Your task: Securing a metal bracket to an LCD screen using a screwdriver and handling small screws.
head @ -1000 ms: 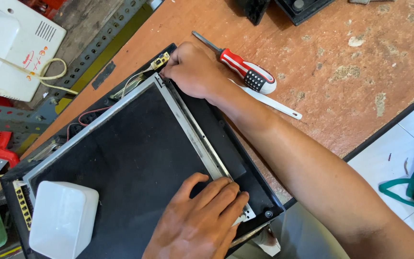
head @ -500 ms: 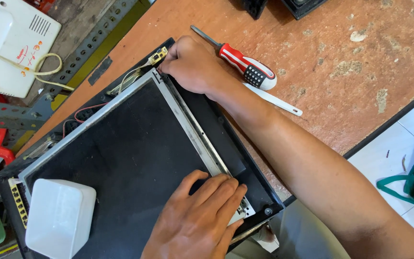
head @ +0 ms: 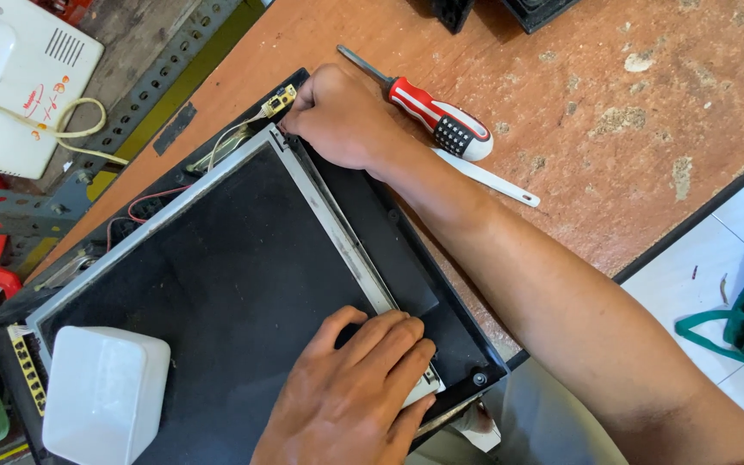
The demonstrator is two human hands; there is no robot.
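With the left hand [head: 350, 400] flat on the LCD panel [head: 217, 284] and the right hand [head: 337, 116] pinching its far corner, the thin wires [head: 152, 202] could snag or tear.

Black screen panel [head: 208, 284], silver frame; red-white striped screwdriver [head: 437, 120]; white tub [head: 105, 396]; reddish-brown table [head: 630, 103].

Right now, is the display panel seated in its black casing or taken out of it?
In. The display panel lies flat inside the black casing, whose rim shows around it; the left hand and right hand press on two of its corners.
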